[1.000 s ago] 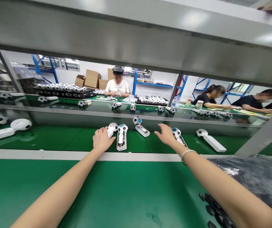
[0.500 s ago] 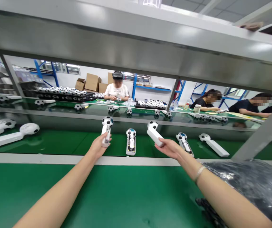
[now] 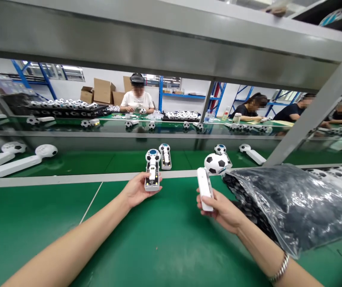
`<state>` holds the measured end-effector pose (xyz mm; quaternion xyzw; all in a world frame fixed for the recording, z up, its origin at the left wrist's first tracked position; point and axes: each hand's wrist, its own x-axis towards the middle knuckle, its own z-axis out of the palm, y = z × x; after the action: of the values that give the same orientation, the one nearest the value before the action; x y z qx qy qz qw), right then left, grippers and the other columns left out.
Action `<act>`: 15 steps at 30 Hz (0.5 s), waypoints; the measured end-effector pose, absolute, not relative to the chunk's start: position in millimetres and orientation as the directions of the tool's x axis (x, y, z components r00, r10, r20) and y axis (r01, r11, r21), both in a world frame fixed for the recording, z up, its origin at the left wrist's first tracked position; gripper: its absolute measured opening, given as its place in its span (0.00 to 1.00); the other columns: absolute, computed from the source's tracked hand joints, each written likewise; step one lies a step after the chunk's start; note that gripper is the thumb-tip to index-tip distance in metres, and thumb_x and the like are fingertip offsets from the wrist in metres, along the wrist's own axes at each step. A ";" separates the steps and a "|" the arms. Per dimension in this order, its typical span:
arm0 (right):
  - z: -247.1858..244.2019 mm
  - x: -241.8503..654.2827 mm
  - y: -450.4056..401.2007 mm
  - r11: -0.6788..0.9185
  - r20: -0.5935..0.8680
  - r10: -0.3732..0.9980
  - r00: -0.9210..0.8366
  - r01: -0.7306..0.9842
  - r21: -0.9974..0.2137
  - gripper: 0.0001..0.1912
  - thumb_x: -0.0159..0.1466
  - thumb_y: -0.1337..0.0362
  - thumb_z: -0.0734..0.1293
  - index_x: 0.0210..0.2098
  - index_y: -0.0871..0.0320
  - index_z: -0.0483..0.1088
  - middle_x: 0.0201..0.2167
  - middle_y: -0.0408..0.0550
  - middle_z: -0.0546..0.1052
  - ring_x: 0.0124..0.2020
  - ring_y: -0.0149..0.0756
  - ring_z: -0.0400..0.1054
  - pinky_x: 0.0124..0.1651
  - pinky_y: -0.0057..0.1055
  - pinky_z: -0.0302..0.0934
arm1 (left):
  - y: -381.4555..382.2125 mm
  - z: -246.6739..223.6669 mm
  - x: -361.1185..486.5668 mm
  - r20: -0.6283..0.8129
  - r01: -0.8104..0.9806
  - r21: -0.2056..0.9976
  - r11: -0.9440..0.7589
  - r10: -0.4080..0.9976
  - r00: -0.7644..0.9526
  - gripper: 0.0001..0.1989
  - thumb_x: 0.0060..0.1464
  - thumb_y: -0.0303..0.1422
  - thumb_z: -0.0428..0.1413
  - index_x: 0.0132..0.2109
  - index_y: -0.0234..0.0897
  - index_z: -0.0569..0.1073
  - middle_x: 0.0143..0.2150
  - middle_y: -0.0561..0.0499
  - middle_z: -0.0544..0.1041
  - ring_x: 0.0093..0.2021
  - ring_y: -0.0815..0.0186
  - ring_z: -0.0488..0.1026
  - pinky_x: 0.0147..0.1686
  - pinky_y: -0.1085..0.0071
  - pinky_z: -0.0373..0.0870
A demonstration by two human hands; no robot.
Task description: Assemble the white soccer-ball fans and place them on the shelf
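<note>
Where right fingers (image 3: 207, 211) curl, a white handle (image 3: 204, 188) lies.

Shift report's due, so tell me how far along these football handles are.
Done, it seems: the closed white handles at left on the belt. In hand: a closed handle in the right hand, an open handle in the left hand. Left: the open unit just beyond, its insides showing.

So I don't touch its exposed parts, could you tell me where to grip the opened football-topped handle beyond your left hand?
Pinch the opened handle by its long edges from the near end: it lies open face up, ball end away.
</note>
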<state>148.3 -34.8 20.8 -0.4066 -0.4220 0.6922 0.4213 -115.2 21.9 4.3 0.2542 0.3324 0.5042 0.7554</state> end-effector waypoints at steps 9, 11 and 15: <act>8.3 149.9 -25.9 -0.220 -0.191 0.964 -0.186 -0.153 -0.963 0.17 0.56 0.49 0.63 0.32 0.58 0.64 0.23 0.41 0.66 0.21 0.26 0.59 0.19 0.22 0.52 | 2.0 -10.4 -100.5 -0.177 -0.512 0.797 0.320 0.935 0.308 0.16 0.47 0.22 0.53 0.46 0.35 0.68 0.50 0.44 0.70 0.49 0.55 0.68 0.46 0.51 0.68; 5.4 150.8 -24.6 -0.190 -0.171 0.972 -0.163 -0.106 -0.976 0.16 0.56 0.51 0.65 0.34 0.57 0.63 0.24 0.40 0.65 0.23 0.27 0.60 0.22 0.24 0.56 | 0.9 -8.5 -99.4 -0.163 -0.496 0.814 0.302 0.939 0.305 0.18 0.47 0.22 0.53 0.47 0.35 0.67 0.49 0.43 0.70 0.48 0.55 0.69 0.46 0.51 0.68; 5.5 154.1 -23.4 -0.100 -0.096 0.984 -0.153 -0.015 -0.995 0.22 0.54 0.54 0.67 0.44 0.54 0.60 0.36 0.44 0.69 0.36 0.35 0.67 0.32 0.29 0.62 | -0.4 -7.5 -98.9 -0.164 -0.464 0.839 0.285 0.945 0.283 0.19 0.47 0.22 0.53 0.48 0.34 0.66 0.47 0.42 0.71 0.45 0.56 0.71 0.46 0.52 0.68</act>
<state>154.1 -23.4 5.5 -0.4789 -0.5058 0.5661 0.4409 -98.9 -0.4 -7.5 0.3461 0.3475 0.4877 0.7222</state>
